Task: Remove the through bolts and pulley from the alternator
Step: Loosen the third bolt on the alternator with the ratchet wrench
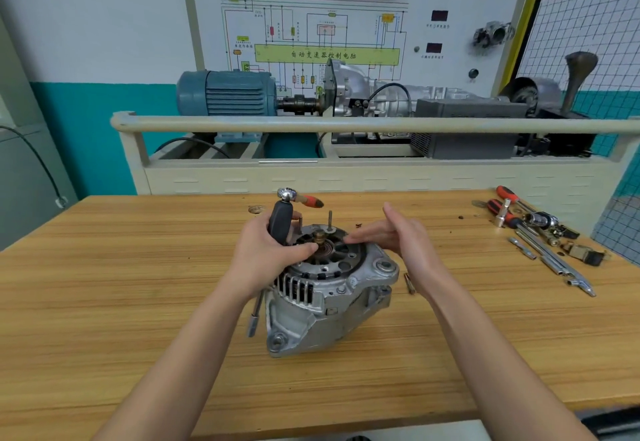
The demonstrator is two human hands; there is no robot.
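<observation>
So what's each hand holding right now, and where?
The left hand grips the black ratchet handle around its middle, above the silver alternator. The right hand holds nothing, fingers straight.

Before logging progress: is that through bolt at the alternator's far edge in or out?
Partly out: the through bolt stands upright, its shank exposed above the alternator housing, not yet removed.

Wood bench [138,302], teal/white wall [104,59], wiring board [346,25] behind.

An automotive training workshop: wiring-diagram board [311,35], motor-and-gearbox rig [311,97], wooden bench [138,284] with scattered tools [540,232]
</observation>
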